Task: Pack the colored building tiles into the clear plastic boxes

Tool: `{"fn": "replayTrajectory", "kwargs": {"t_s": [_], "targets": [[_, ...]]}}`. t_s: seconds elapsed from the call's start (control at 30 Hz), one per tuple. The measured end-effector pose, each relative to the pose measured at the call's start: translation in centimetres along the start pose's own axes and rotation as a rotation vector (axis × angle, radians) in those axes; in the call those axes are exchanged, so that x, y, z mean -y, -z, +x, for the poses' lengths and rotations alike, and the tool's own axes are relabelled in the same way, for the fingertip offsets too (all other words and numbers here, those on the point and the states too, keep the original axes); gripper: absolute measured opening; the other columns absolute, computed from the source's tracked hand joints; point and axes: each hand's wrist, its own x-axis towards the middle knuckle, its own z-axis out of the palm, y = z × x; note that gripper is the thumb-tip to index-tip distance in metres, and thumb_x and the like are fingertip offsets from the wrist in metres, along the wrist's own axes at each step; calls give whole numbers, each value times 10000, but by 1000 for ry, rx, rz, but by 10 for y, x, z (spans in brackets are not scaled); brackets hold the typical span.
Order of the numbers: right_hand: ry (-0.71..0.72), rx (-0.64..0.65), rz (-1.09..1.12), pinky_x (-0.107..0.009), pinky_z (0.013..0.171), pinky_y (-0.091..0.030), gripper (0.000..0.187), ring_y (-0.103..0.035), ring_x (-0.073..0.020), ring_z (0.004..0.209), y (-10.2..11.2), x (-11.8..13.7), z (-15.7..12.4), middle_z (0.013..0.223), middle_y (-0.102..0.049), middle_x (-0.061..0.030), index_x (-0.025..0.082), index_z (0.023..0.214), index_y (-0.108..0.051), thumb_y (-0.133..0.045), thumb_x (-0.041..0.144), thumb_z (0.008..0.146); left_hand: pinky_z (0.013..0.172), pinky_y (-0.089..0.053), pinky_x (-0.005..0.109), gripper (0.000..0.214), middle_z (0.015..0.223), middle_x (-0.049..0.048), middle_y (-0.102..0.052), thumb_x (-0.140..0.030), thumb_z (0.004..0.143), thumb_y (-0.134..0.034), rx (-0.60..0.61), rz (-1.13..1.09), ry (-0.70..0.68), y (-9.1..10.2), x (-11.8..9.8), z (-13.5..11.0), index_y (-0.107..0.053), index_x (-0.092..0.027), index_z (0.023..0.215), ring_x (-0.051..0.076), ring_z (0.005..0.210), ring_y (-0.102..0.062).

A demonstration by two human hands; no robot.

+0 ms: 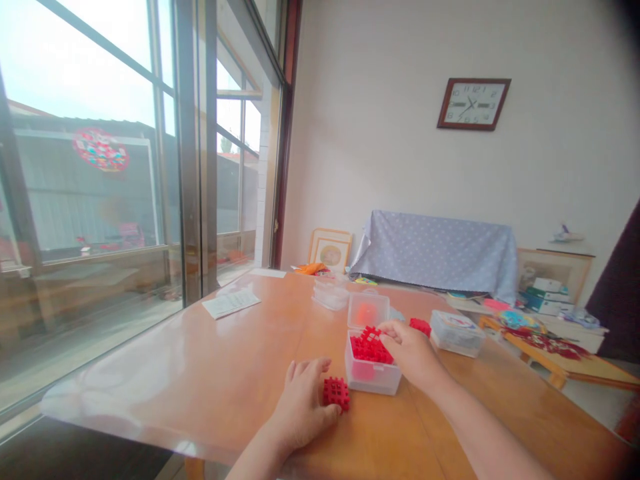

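Note:
A clear plastic box with its lid raised stands on the table, filled with red interlocking plastic pieces. Over its right side, my right hand pinches one red lattice piece between thumb and fingertips. Left of the box, my left hand rests on the table with fingers apart, curved about a red lattice block. The thumb lies at the block's lower edge; I cannot tell whether the fingers press on it.
Behind my right hand sit another red block and a closed clear container. Farther back are stacked clear containers and a paper sheet. A low side table stands at the right, a glass window at the left.

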Motion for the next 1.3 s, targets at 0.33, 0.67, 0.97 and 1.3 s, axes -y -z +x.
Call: {"fn": "replayTrajectory", "kwargs": {"t_s": [0.33,0.67,0.97,1.3], "targets": [[28,132,-185,-318,818,-484,260,-689,-213,913,-16,-11,-7,969,-765,-21,244,1020,-716,-521,297,857,1080,-294,456,583,1164,94,-655,-290,663,-664,15,28,2,-3,-1,5,-574,-234,1237,323,1133,-530],[147,149,-294,-300,852,-446,255,-644,-204,940,-24,-9,-5,950,-737,-30,235,851,-758,-503,234,852,1061,-299,441,491,1122,66,-660,-301,702,-672,13,-5,5,1,-3,4,-587,-256,1184,303,1100,-518],[53,130,-355,-291,820,-438,313,-660,-212,971,-22,-7,-8,1023,-748,-26,271,1010,-746,-457,260,890,1026,-332,412,540,1134,68,-656,-302,676,-689,11,18,23,0,-5,4,-578,-257,1202,304,1106,-514],[131,105,-730,-310,694,-278,287,-591,-204,737,-6,19,-11,760,-687,-40,253,889,-699,-423,278,961,958,-343,396,474,1051,59,-658,-317,681,-687,-18,58,19,-3,-5,5,-593,-258,1142,298,1035,-533]]}}
